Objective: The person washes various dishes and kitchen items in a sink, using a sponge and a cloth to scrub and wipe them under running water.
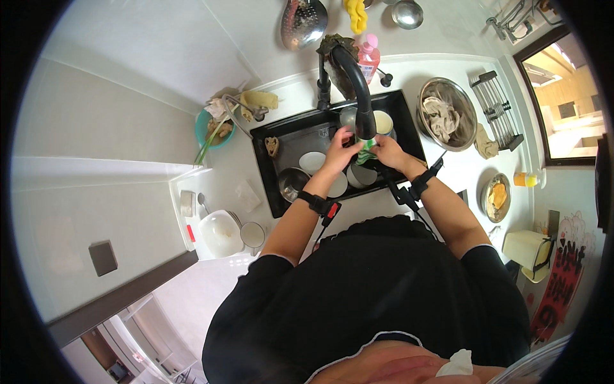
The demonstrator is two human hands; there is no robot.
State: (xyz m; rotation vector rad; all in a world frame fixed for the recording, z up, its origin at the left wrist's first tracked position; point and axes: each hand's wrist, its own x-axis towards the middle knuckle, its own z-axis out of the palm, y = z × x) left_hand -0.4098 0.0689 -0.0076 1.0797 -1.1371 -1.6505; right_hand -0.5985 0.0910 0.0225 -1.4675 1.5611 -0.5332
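Both hands are over a black sink (307, 122), just below the spout of a black faucet (357, 86). My right hand (391, 152) pinches a green-and-white striped cloth (367, 152). At the cloth's left edge is my left hand (340, 152), its fingers spread and curved, the thumb close to the cloth. Beyond the hands, a pale yellow cup or bowl (383, 122) and a clear glass vessel (348, 118) stand in the sink. Nearer to me lie white bowls (312, 162), a white cup or bowl (360, 176) and a metal bowl (293, 184).
Right of the sink, a steel basin (467, 120) holds a crumpled cloth, beside a metal rack (496, 110). A pink pump bottle (369, 60) stands behind the faucet. At left are a teal bowl (199, 128), stacked white dishes (219, 233) and a mug (253, 235).
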